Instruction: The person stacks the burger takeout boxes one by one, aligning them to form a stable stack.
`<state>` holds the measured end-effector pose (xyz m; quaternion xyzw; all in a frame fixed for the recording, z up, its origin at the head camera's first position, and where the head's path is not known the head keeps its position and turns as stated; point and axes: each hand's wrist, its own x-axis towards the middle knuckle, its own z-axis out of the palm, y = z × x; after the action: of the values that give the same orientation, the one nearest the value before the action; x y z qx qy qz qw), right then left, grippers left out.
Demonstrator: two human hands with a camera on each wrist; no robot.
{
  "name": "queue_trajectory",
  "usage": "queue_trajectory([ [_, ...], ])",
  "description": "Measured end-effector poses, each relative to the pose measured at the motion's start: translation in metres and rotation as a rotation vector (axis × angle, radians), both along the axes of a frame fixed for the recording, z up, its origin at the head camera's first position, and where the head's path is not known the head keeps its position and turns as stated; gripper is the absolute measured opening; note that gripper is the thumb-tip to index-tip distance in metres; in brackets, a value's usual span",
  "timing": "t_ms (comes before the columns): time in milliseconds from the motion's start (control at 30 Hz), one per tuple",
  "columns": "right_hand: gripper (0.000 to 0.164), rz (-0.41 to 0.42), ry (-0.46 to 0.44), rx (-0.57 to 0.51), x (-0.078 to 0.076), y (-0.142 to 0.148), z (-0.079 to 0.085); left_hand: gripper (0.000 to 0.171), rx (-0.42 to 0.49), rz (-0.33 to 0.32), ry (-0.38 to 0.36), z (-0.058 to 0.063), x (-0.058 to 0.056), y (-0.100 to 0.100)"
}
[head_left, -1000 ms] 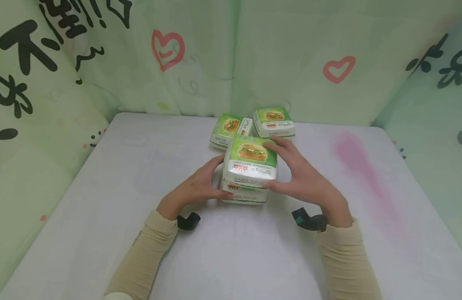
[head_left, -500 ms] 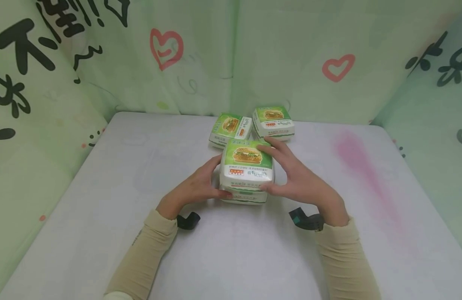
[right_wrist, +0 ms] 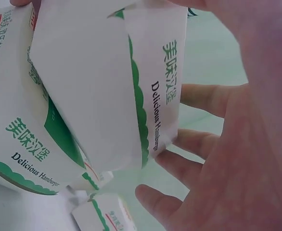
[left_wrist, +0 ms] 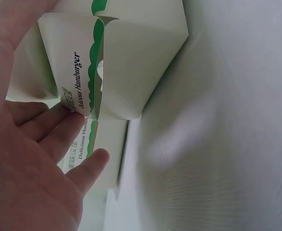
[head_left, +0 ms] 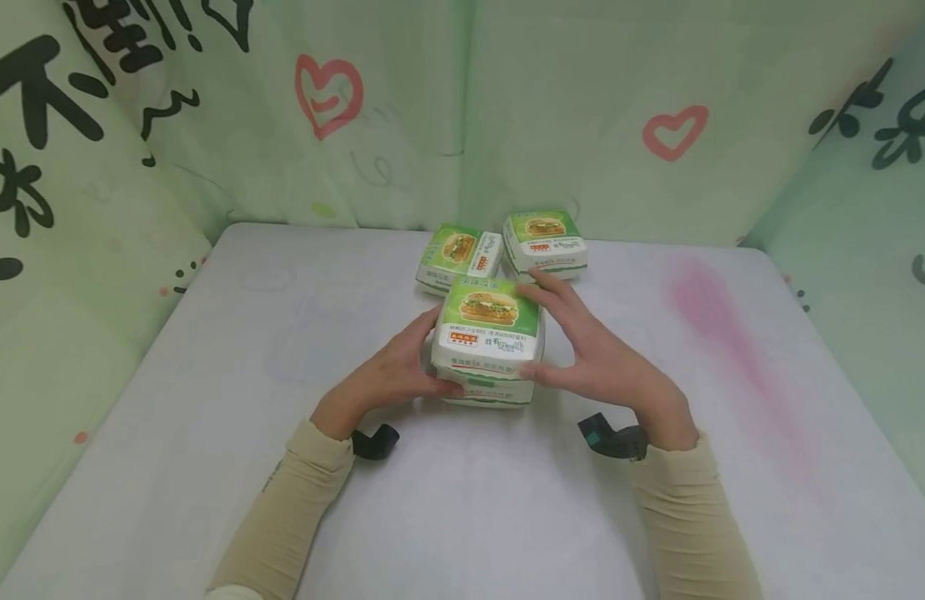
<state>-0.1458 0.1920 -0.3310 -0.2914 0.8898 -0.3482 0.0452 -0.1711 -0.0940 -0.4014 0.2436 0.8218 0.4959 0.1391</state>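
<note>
Two green and white hamburger boxes are stacked in front of me in the head view. My right hand (head_left: 597, 354) holds the upper hamburger box (head_left: 489, 321), thumb on its front right corner and fingers along its right side. Beneath it, the lower hamburger box (head_left: 500, 395) shows only a strip of its front. My left hand (head_left: 391, 371) grips that lower box at its left, thumb at the front corner. The right wrist view has the upper box (right_wrist: 93, 86) tilted against the lower box (right_wrist: 25, 139). Seen from the left wrist, fingers touch the lower box's lettered side (left_wrist: 76, 72).
Two more hamburger boxes stand just behind the stack, one at the left (head_left: 458, 257) and one at the right (head_left: 545, 242). The white table (head_left: 282, 292) bears a pink stain (head_left: 721, 333). A green cloth backdrop (head_left: 567, 108) rises along its back and sides.
My right hand has brought the upper box a little left and down, so it covers more of the lower one. The left hand keeps its place on the lower box.
</note>
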Motion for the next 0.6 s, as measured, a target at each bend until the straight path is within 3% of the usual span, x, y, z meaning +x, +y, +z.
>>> queue_trajectory([
  [600,0.081,0.01,-0.01,-0.015,0.0007,0.0029,0.0003,0.123,-0.048,0.007,0.039,0.0086,0.003,-0.0013],
])
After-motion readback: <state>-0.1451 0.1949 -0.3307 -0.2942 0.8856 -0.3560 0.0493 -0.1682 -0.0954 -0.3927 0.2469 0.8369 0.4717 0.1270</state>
